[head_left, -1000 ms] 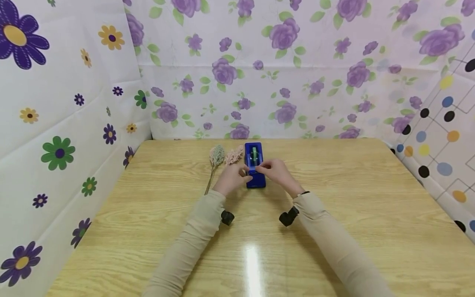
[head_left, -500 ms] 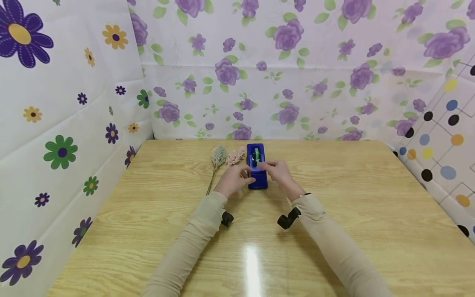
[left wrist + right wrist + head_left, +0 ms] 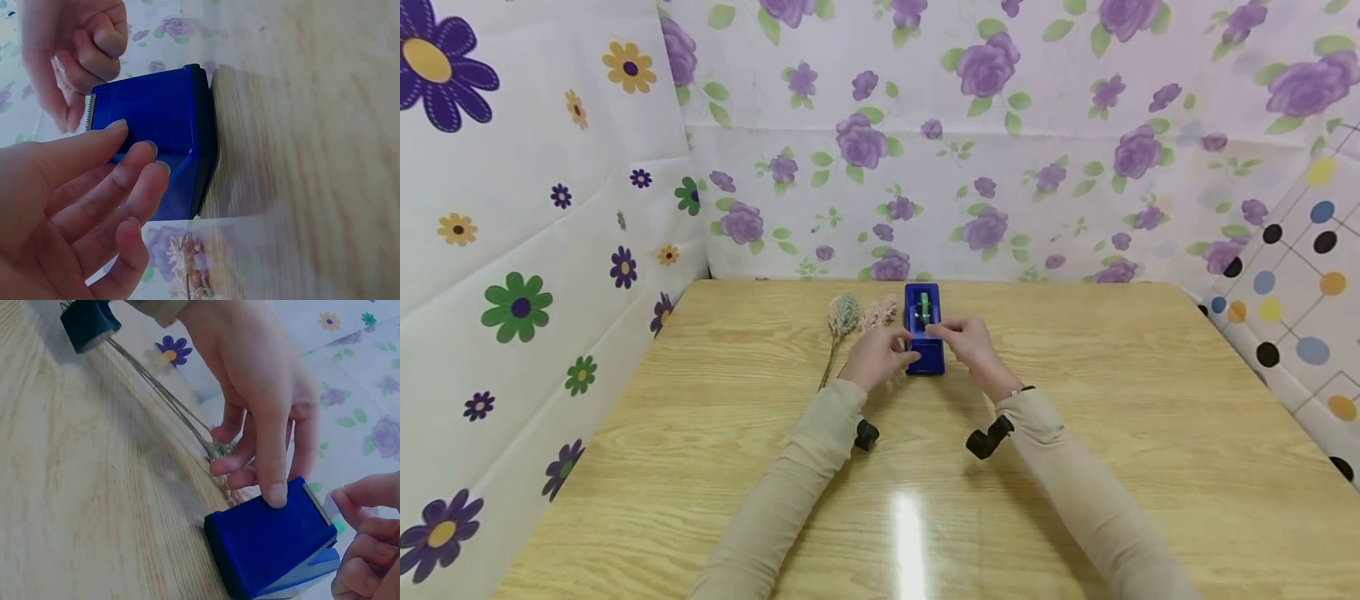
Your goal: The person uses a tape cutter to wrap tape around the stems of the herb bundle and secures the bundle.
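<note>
A blue tape dispenser (image 3: 931, 360) stands near the back of the table, with a green-cored tape roll (image 3: 924, 305) in its top. My left hand (image 3: 880, 357) steadies it from the left: the thumb lies on its blue end (image 3: 150, 106) and the fingers curl along the side. At the toothed cutter (image 3: 317, 503), my right hand (image 3: 972, 343) pinches thumb against index finger, its other fingers folded in. The tape end there is see-through and hard to make out between the fingertips.
Left of the dispenser lie a pale green dried-flower sprig (image 3: 844, 313) and a pink one (image 3: 878, 312), their thin stems toward the front. Flowered cloth (image 3: 925, 208) hangs behind the wooden table (image 3: 1075, 375). Each wrist wears a small black camera (image 3: 988, 440).
The head view shifts slightly, moving the scene a little to the right. Both hands stay at the dispenser, with the right hand's pinch still by the cutter.
</note>
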The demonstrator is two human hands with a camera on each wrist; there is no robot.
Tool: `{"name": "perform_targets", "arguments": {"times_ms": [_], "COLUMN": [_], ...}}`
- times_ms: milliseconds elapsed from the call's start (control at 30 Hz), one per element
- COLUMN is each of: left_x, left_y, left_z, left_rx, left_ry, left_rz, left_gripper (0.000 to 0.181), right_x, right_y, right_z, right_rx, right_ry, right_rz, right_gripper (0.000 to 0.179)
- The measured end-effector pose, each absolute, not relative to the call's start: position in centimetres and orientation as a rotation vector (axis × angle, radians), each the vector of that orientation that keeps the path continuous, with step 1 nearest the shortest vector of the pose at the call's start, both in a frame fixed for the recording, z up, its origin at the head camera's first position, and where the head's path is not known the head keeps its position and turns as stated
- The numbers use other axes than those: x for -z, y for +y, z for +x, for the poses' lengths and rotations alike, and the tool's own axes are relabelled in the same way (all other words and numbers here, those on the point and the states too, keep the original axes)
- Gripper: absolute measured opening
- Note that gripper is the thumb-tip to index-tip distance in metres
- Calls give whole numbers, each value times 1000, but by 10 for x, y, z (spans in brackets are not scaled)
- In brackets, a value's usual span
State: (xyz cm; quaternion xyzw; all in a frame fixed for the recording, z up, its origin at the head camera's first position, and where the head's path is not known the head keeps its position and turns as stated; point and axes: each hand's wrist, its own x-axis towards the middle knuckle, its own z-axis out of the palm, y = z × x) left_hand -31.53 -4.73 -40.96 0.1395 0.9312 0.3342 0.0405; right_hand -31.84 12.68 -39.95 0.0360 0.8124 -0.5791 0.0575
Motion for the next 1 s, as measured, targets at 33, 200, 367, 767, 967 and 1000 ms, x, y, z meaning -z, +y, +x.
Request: {"name": "perform_targets", "arguments": {"times_ms": [33, 200, 367, 767, 967, 1000], "left_x": [410, 410, 411, 410, 410, 409], "left_y": [-46, -43, -40, -37, -34, -33], "left_z": [-316, -322, -326, -329, -331, -331], "left_rx": [-1027, -1050, -1089, -1112, -1044, -1020], "left_ry": [2850, 2833, 2829, 2867, 2894, 2901], "left_rz": [421, 389, 376, 348, 341, 345], "left_gripper": [37, 39, 38, 37, 36, 36], "right_x": [399, 401, 406, 416, 418, 418], "right_y": [127, 129, 130, 132, 138, 139], "right_z": [-317, -307, -284, -216, -204, -204], "right_rx": [1754, 1707, 1621, 1683, 1752, 1759], "right_ry": [2472, 2513, 2531, 2396, 2296, 2283], "right_rz": [101, 70, 52, 78, 30, 31], "right_gripper": [26, 28, 30, 24, 27, 26]}}
